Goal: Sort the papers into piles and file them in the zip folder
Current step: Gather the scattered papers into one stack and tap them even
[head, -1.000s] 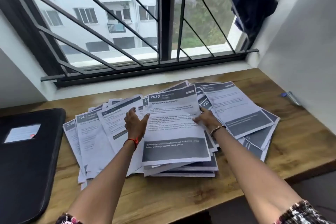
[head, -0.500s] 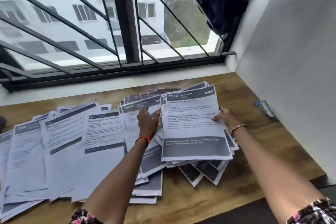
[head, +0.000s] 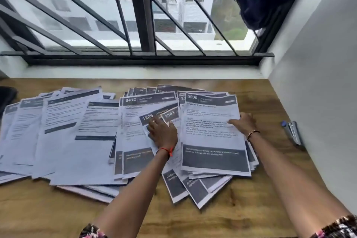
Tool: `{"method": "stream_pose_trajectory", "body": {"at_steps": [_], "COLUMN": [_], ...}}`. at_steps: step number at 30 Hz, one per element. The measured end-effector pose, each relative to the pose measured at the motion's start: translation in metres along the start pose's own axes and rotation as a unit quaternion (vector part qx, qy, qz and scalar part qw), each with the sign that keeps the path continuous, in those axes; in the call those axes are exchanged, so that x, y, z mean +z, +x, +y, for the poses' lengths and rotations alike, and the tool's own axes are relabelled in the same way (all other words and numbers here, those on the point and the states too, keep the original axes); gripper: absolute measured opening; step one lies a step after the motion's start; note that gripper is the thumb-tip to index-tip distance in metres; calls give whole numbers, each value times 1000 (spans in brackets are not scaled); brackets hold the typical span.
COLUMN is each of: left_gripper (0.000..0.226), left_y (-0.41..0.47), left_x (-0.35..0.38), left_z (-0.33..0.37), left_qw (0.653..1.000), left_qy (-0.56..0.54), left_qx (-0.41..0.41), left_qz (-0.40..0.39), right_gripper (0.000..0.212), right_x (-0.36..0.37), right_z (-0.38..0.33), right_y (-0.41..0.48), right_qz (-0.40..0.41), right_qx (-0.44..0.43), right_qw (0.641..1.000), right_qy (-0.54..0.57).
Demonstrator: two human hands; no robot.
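I've got the right hand (head: 244, 122) pinching the right edge of the 2930 sheet (head: 212, 135), thumb on top — squaring its pile, I'd judge. Just left of that sheet the left hand (head: 163, 134) lies flat, fingers (head: 153, 123) straight, pinning loose papers (head: 133, 127) to the surface (head: 270, 179) so nothing slides.

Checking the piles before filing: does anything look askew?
Yes. Below the 2930 sheet, several papers splay out crooked toward the table edge, not squared with the stack. The right hand grips that sheet's edge.
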State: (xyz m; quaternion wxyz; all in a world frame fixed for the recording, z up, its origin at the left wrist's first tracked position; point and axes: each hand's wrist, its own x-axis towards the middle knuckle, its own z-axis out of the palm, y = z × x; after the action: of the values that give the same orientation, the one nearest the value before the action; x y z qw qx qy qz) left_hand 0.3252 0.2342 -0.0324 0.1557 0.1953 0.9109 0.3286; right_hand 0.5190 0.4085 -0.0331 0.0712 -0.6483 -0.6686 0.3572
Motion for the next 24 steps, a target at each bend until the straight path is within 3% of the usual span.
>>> {"method": "stream_pose_trajectory", "body": {"at_steps": [4,8,12,16,21,24], "left_gripper": [61,61,58,74,75,60], "left_y": [-13,-12,-7,-7,-2,5], "left_x": [-2,-5,-9,-17,-23,-28], "left_z": [-6,-8,-9,-14,-35,-45], "left_qw": [993,982,976,980,962,945], "left_qy": [8,-28,-129,-172,-262,-316], "left_qx": [-115,-184,-171,-95,-81,-78], "left_qz": [29,-1,-39,-37,-12,2], "right_gripper": [74,75,85,91,59,30], "right_x": [7,16,29,45,53,53], "right_z": [-18,-32,-47,-56,-55,-57], "right_y": [-9,-12,-20,-28,-32,-38], "right_qz": [-8,-49,-106,-131,-113,-103], "right_qx": [-27,-80,-112,-122,-144,-131], "right_qw": [994,984,979,977,981,986], "right_qy": [-106,-152,-135,-112,-60,9]}}
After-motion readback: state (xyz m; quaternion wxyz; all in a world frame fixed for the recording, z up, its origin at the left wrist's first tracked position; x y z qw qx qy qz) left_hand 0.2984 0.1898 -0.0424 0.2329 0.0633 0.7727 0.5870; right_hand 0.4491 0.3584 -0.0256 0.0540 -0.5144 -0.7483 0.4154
